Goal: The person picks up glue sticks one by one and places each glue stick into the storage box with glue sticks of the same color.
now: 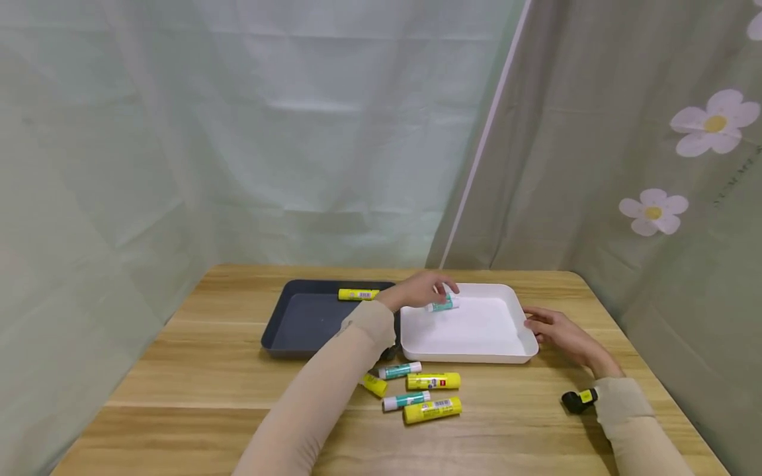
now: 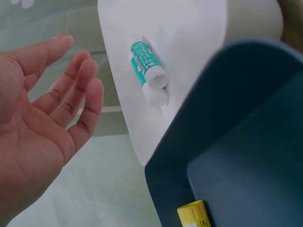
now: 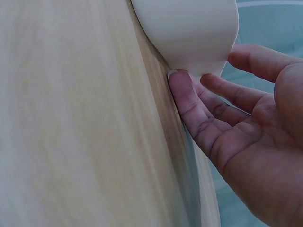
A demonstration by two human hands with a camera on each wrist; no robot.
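Note:
My left hand [image 1: 424,288] is over the left part of the white tray [image 1: 482,330], its fingers loosely bent with nothing between them. Below the fingers, two teal-and-white glue sticks [image 2: 147,61] lie together on the tray floor, one partly covering the other in the left wrist view. The tray's right end is touched by my right hand [image 1: 559,334]. In the right wrist view, its fingertips [image 3: 182,85] rest against the outside of the tray's end wall, low down by the table, with another finger up at the rim.
Beside the white tray on the left stands a dark blue tray [image 1: 303,324] holding a yellow glue stick [image 1: 357,295]. On the wooden table [image 1: 196,370] before the trays lie several yellow and teal glue sticks [image 1: 433,381]. A curtain [image 1: 333,165] hangs behind.

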